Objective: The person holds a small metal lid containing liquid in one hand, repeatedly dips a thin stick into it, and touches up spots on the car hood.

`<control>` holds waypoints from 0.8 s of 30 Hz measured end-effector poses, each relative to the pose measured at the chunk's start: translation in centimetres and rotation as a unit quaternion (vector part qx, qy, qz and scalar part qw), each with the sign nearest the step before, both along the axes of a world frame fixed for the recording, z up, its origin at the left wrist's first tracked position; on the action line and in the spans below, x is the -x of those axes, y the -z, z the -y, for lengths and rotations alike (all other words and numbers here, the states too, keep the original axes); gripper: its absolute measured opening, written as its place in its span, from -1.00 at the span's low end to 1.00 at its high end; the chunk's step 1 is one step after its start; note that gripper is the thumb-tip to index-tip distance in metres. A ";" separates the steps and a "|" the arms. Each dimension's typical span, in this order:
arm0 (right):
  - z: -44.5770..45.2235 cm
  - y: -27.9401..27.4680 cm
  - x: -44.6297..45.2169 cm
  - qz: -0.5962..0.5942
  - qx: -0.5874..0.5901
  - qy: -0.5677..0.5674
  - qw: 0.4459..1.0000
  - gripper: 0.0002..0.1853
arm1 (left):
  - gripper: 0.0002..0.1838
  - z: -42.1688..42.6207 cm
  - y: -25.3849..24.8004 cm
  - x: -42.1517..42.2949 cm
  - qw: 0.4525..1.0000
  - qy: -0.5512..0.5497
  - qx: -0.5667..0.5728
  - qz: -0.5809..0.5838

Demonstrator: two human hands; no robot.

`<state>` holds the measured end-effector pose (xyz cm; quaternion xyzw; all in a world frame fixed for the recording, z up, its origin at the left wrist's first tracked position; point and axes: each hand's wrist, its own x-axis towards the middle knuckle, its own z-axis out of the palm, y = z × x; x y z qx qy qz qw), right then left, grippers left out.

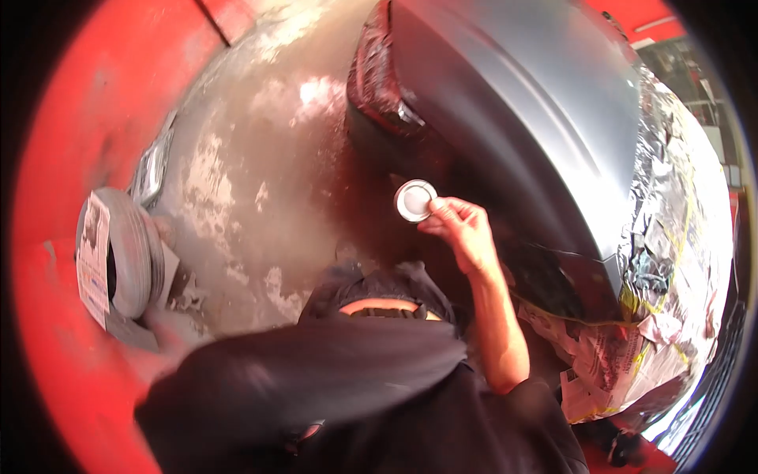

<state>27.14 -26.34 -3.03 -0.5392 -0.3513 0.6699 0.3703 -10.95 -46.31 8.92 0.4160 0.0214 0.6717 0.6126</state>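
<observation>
My right hand (458, 225) is raised in front of me, thumb and fingers pinching the edge of a small round lid (414, 201). The lid has a pale centre and a shiny metal-looking rim. It is held up over the floor, apart from the dark grey car body panel (521, 118) to its right. A black sleeve (316, 371) crosses low in the view, and my left hand does not show.
Newspaper and plastic masking (663, 229) covers the car beyond the grey panel. Crinkled wrapping (371, 71) covers its front corner. A worn tyre (130, 253) with newspaper on it stands by the red wall (87, 118) at left. The floor (237, 189) is stained and patchy.
</observation>
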 end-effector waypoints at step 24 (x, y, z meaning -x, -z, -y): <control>-5.9 0.6 -3.5 -0.005 0.016 -0.099 0.995 -0.61 | -0.54 1.2 13.4 -1.8 0.705 -0.347 0.576 -0.226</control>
